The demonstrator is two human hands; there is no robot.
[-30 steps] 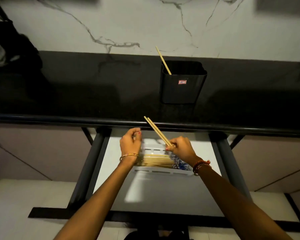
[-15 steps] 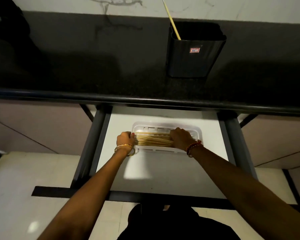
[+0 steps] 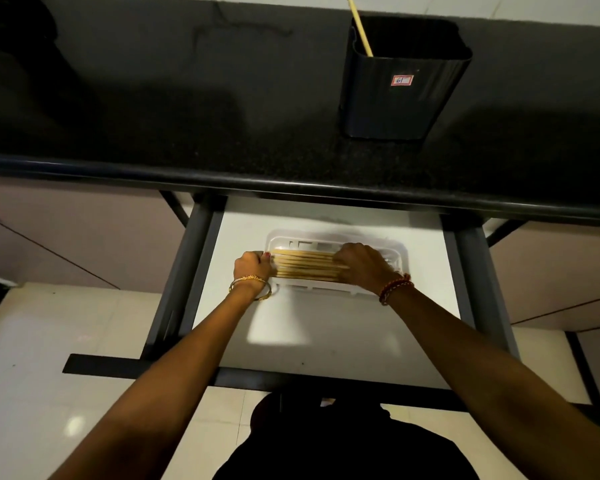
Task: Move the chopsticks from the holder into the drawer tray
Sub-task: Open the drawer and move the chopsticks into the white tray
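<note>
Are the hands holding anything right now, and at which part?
Both rest on the chopsticks lying in the tray: left hand at their left ends, right hand over their right ends. An actual grip cannot be told.

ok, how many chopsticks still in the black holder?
1 visible: a pale wooden chopstick leaning in the left corner of the black plastic holder on the dark counter. The holder's inside is dark, so shorter ones could be hidden.

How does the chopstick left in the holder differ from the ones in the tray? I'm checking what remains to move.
The lone chopstick stands tilted in the black holder on the counter; the chopsticks in the tray lie flat, side by side. It is untouched; the left hand and right hand rest on the tray bundle's ends. All look like the same pale wood.
</note>
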